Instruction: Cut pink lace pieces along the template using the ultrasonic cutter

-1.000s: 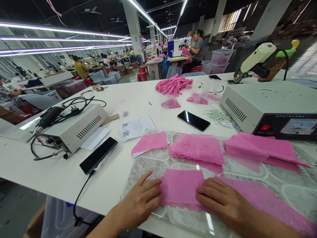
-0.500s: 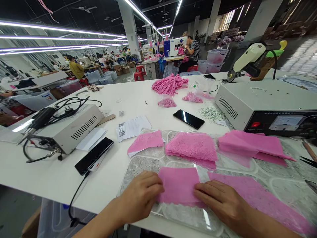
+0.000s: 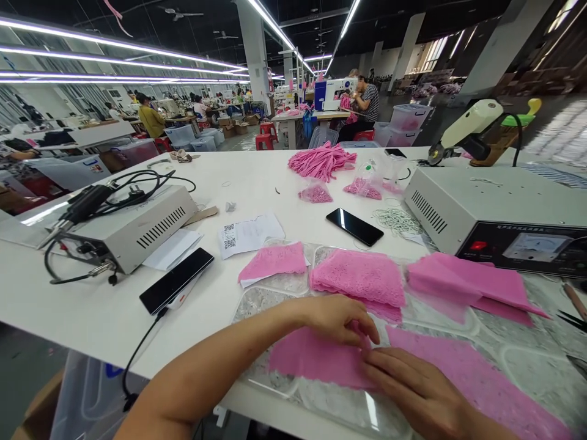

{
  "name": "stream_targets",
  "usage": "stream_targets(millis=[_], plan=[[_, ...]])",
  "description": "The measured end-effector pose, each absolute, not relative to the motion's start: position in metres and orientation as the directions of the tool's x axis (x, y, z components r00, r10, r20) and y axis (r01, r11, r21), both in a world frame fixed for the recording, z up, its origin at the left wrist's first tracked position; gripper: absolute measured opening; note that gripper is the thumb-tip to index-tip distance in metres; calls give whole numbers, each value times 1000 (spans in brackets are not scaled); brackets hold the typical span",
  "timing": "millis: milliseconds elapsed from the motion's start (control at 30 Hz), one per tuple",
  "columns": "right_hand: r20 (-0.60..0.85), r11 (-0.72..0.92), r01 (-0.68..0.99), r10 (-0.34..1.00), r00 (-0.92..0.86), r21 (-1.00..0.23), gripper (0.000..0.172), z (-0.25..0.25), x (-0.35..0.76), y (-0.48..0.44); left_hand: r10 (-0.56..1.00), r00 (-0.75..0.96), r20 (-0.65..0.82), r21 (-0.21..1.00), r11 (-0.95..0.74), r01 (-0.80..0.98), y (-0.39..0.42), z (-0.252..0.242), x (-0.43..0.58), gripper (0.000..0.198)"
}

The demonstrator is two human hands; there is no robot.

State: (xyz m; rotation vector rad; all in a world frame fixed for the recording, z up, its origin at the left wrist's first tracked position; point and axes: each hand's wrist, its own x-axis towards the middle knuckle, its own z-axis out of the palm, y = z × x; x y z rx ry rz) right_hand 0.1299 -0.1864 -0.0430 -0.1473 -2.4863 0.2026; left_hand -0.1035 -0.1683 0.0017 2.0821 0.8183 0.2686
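Note:
A thin pink fabric piece (image 3: 316,360) with a wavy lower edge lies on the clear patterned mat (image 3: 343,406) in front of me. My left hand (image 3: 342,321) reaches across its top, the bent fingers closed at its upper right edge. Just below those fingertips, my right hand (image 3: 408,379) rests with fingers stretched out over the right edge of the piece. Under and beside my right hand spreads a larger pink lace piece (image 3: 463,360). Behind my hands sits a stack of pink lace pieces (image 3: 360,275).
Single pink piece (image 3: 275,260) and folded pink cloth (image 3: 468,278) lie along the mat. Two phones (image 3: 177,281), (image 3: 355,226) are on the table. Grey machine boxes (image 3: 142,223), (image 3: 504,195) flank the workspace. Black-tipped tool (image 3: 573,321) lies far right. Pink straps (image 3: 321,160) are heaped behind.
My left hand has moved from the left edge of the pink piece across to its upper right edge. The piece now spreads wider to the left. My right hand stays at the right edge.

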Motion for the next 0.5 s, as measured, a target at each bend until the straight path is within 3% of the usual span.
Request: stream_targets(millis=[133, 200, 267, 367, 500], plan=[[568, 973, 88, 198, -799, -214, 43, -30, 127, -189, 662, 741, -118, 797, -382, 468, -168, 1, -102, 6], [601, 948, 147, 295, -743, -284, 40, -23, 125, -192, 677, 726, -124, 808, -356, 470, -168, 1, -102, 8], [586, 873, 231, 463, -665, -429, 29, -18, 122, -194, 694, 708, -129, 819, -328, 471, -169, 0, -102, 10], [383, 702, 367, 667, -639, -610, 16, -18, 115, -196, 709, 692, -135, 833, -297, 467, -170, 0, -103, 12], [192, 613, 507, 731, -654, -605, 21, -24, 105, -194, 716, 684, -139, 838, -283, 466, -172, -1, -103, 15]])
